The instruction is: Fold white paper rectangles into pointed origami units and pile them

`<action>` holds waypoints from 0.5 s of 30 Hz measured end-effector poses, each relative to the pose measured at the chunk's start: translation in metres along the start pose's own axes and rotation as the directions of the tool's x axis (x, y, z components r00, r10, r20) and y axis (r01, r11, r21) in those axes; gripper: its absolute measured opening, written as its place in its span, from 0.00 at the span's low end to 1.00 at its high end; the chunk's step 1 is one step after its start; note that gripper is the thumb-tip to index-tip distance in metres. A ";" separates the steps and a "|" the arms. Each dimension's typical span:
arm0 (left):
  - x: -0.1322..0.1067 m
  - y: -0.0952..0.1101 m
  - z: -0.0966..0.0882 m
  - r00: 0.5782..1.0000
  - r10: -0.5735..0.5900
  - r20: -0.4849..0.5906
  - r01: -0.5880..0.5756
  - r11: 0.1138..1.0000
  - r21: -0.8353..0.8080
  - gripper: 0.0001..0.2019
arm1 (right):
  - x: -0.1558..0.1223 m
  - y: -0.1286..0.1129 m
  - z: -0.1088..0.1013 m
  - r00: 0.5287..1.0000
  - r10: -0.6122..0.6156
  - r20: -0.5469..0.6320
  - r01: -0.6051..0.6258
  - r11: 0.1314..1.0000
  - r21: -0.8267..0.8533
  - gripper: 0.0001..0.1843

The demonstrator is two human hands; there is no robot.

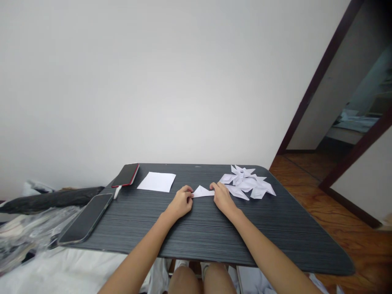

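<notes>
A partly folded piece of white paper (202, 192) lies on the dark table, with a triangular peak pointing away from me. My left hand (181, 201) pinches its left end between thumb and fingers. At the other end, my right hand (222, 197) grips the paper the same way. Just beyond my right hand is a pile of folded white paper pieces (246, 183) with pointed ends. A flat stack or sheet of plain white paper (157, 181) rests to the left of my left hand; I cannot tell how many sheets it has.
A phone with a red edge (125, 175) and a white cable (117, 192) are at the table's back left. Another phone (86, 218) lies at the left edge. The black wood-grain table (275, 232) meets a white wall (196, 81). Plastic-wrapped items (39, 222) lie left.
</notes>
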State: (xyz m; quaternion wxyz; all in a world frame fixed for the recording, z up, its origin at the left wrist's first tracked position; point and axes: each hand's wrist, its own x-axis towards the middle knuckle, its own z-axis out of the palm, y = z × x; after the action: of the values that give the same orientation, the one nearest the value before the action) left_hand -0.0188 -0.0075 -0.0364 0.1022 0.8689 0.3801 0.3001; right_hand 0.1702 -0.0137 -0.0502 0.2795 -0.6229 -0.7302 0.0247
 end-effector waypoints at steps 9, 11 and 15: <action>0.006 0.000 0.000 0.991 -0.126 -0.050 0.123 0.990 -0.068 0.03 | 0.002 -0.011 0.000 0.999 0.015 0.030 -0.020 0.984 0.177 0.09; 0.006 0.000 -0.001 0.990 -0.135 -0.044 0.130 0.987 -0.095 0.03 | 0.003 -0.013 -0.001 0.998 0.030 0.051 -0.040 0.976 0.212 0.09; 0.006 -0.005 -0.001 0.985 -0.156 -0.068 0.142 0.974 -0.175 0.06 | 0.004 -0.015 -0.002 0.996 -0.046 0.072 0.026 0.965 0.262 0.06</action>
State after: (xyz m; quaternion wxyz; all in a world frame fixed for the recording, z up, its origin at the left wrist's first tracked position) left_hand -0.0192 0.0002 -0.0346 0.1824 0.8131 0.4212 0.3580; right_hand 0.1570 -0.0142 -0.0415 0.3309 -0.5659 -0.7421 0.1396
